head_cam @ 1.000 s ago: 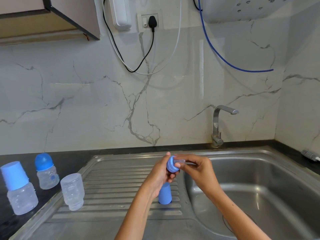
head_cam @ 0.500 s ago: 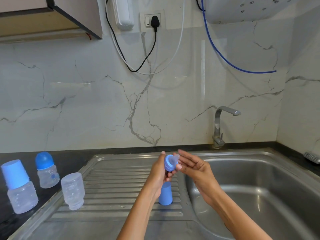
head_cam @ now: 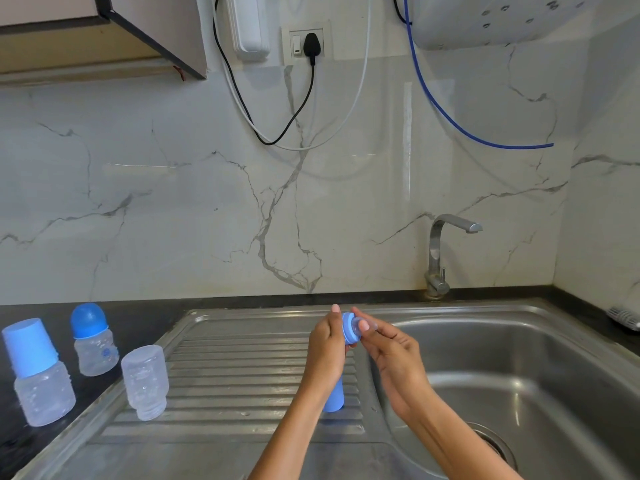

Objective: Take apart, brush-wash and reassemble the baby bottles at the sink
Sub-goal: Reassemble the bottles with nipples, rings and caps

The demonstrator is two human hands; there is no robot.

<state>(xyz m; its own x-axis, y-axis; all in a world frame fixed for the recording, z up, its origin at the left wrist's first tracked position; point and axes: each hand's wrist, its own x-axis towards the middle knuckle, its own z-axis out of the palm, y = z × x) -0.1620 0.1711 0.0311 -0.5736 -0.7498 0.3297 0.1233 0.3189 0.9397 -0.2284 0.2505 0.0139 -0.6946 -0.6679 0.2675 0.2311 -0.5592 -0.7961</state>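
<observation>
Hands meet above the ribbed stainless steel drainboard (head_cam: 242, 375): the left hand (head_cam: 327, 344) grips a blue plastic bottle collar (head_cam: 349, 329), the right hand (head_cam: 391, 355) pinches its clear silicone teat (head_cam: 363, 323). A blue cap (head_cam: 334, 398) stands on the drainboard below them; an inverted clear bottle body (head_cam: 145, 381) sits at the drainboard's left edge.
</observation>
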